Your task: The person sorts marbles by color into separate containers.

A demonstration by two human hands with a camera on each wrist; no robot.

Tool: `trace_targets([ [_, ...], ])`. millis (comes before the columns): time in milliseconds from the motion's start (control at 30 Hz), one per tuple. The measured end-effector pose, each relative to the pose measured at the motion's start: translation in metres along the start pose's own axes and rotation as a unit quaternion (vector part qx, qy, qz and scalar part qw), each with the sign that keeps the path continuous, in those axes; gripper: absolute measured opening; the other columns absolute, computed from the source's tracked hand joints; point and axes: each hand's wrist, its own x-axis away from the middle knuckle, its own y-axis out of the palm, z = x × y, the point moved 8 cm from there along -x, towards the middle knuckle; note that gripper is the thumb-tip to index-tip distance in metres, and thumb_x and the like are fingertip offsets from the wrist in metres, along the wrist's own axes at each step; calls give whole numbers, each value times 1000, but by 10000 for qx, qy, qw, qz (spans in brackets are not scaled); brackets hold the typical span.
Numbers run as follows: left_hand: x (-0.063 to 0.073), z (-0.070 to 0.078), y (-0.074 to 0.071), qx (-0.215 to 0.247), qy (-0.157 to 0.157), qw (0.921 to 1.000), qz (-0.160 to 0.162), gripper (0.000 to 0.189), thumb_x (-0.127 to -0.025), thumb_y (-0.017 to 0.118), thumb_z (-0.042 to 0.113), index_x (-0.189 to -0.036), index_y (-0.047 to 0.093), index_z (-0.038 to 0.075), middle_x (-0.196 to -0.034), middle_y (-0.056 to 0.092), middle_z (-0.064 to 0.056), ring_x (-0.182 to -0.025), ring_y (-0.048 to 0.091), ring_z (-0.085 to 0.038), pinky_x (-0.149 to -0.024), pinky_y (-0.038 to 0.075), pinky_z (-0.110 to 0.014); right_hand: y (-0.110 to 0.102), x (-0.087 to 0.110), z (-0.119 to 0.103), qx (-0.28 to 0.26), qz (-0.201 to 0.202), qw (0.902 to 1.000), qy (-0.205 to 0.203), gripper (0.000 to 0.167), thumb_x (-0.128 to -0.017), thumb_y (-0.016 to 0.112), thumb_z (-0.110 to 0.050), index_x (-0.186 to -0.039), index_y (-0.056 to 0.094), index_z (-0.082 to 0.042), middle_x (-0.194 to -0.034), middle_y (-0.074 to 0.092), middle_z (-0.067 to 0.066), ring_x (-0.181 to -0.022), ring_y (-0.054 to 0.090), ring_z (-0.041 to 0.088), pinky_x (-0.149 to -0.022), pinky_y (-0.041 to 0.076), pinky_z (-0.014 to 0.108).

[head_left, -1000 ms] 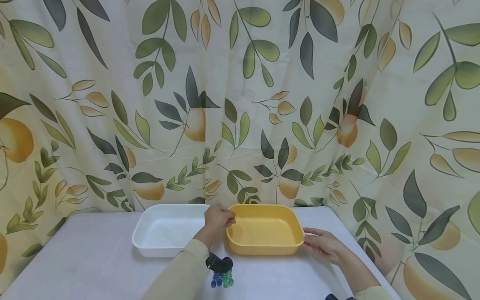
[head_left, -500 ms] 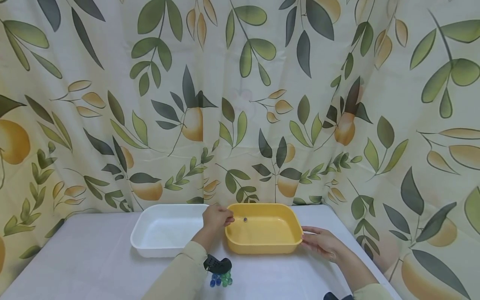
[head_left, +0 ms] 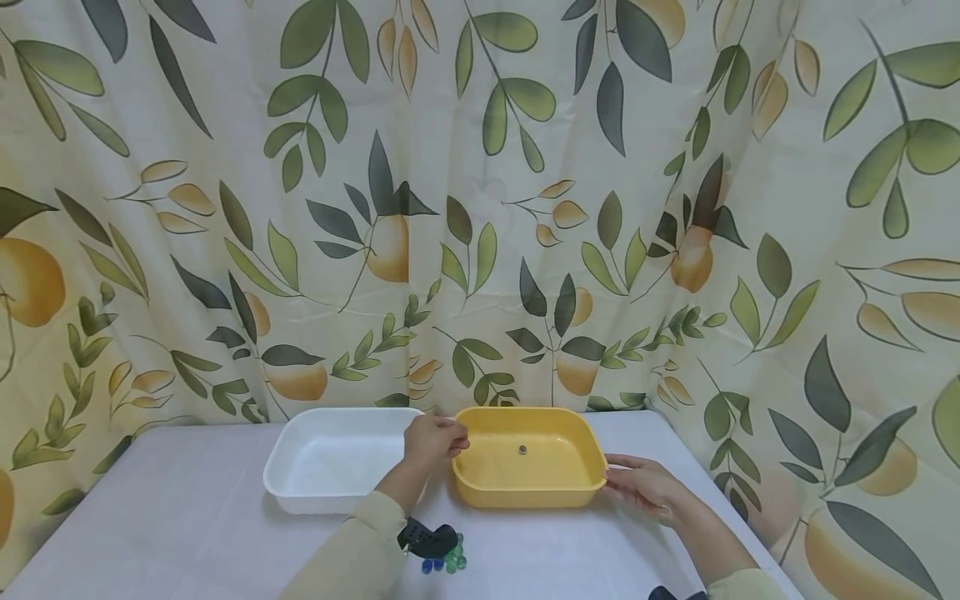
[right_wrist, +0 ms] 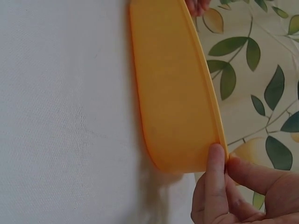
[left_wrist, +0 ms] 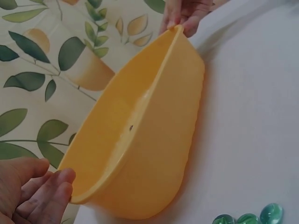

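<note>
A yellow rectangular tray [head_left: 528, 498] is at the back of the table, between both hands. My left hand [head_left: 435, 442] is at its left rim; in the left wrist view, curled fingertips [left_wrist: 67, 176] overlap the rim, with the thumb close by. My right hand [head_left: 647, 487] grips the opposite end, and the right wrist view has a finger [right_wrist: 216, 156] on the outer wall and the thumb at the rim. Inside the tray lies one small dark marble [head_left: 522, 450]. Blue and green marbles [head_left: 452, 563] sit on the table below my left wrist, partly hidden by a black wrist device.
A white tray [head_left: 322, 505] stands left of the yellow one, its right side partly behind my left hand. The table has a white cloth [head_left: 187, 517]. Behind it hangs a curtain [head_left: 487, 333] with leaves and fruit on it.
The small marble, not visible a second ago, appeared near the tray's left side and has moved right toward the middle. My left wrist has shifted slightly left; the right hand stays put.
</note>
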Motion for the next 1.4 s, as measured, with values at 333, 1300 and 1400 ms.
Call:
trace_targets([
  [333,16,-1,-7,66,25,9998,-202,22,-87,71,8,-102,70,-8,-82,74,-12,-65,71,-12,-63,60,-23,1,1,0,-128,2,9999,28,60,-95,59,3,-146,28,14,-106,68,16,-87,71,18,-89,58,35],
  [1300,91,-15,-51,-564,-301,9942,-867,31,-92,69,20,-110,70,-5,-87,75,-7,-77,73,-18,-69,62,-29,4,2,-1,-112,41,9999,16,58,-97,56,2,-146,28,14,-115,65,21,-89,71,18,-91,57,37],
  [1400,95,-29,-58,-619,-454,9938,-810,31,-92,70,22,-109,70,-4,-86,74,-5,-74,72,-16,-69,62,-29,4,2,-1,-122,33,9999,17,58,-97,56,2,-146,28,14,-115,65,21,-89,71,18,-90,58,37],
])
